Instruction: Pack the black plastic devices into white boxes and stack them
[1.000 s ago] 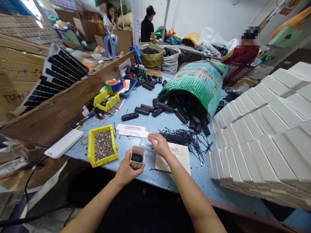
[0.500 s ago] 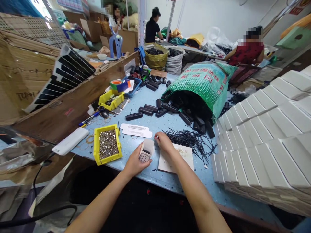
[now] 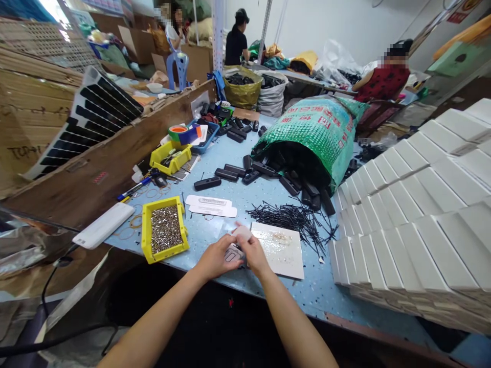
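Both of my hands meet on a small white carton (image 3: 235, 249) near the front edge of the blue table (image 3: 245, 204). My left hand (image 3: 215, 258) grips the carton from the left, fingers wrapped round it. My right hand (image 3: 251, 251) is closed on its right end, fingers pressing at the top flap. A black part went into the carton earlier and is now hidden. Just right of my hands lies a white card (image 3: 279, 247) with small pale bits on it. Behind it spreads a heap of thin black ties (image 3: 293, 219).
A yellow tray of small metal screws (image 3: 164, 229) sits left of my hands, a flat unfolded carton (image 3: 210, 205) behind them. A green sack (image 3: 312, 140) spills black casings. Stacked white boxes (image 3: 414, 214) fill the right. A white device (image 3: 103, 225) lies far left. Other people work at the back.
My right hand came back from the black ties to the carton. The carton was tipped over and lowered toward the table edge, and both hands now close on it.
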The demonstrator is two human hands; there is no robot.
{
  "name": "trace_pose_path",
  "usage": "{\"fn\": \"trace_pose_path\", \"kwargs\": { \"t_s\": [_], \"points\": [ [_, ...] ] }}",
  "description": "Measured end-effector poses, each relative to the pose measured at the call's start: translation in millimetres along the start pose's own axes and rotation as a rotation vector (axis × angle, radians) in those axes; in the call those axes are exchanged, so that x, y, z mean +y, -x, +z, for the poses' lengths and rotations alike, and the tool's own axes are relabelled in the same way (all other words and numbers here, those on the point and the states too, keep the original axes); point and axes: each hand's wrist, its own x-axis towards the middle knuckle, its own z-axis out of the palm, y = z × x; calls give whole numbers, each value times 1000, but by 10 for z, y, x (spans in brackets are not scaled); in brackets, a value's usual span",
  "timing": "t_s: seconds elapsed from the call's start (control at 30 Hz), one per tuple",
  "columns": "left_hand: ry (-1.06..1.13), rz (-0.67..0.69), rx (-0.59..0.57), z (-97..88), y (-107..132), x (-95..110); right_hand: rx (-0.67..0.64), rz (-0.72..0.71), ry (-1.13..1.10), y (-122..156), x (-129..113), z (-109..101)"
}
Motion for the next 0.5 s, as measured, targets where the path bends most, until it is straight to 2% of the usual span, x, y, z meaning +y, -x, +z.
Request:
{"fn": "trace_pose_path", "kwargs": {
  "t_s": [0.1, 0.2, 0.3, 0.37, 0.43, 0.5],
  "points": [
    [84, -108, 11, -11, -42, 59, -148, -110, -27, 26, 52, 54],
    [40, -181, -4, -17, -48, 129, -189, -67, -51, 38, 22, 56],
    [-3, -192, 2, -27, -40, 154, -121, -33, -40, 18, -22, 49],
    [39, -175, 11, -41, -37, 142, -111, -111, 44, 3, -46, 42],
    [128, -146, 12, -51, -25, 130, -204, -197, 140, 26, -68, 31],
    [196, -140, 96, -40, 4, 138, -279, -211, 223, 132, -88, 29]
  ]
}}
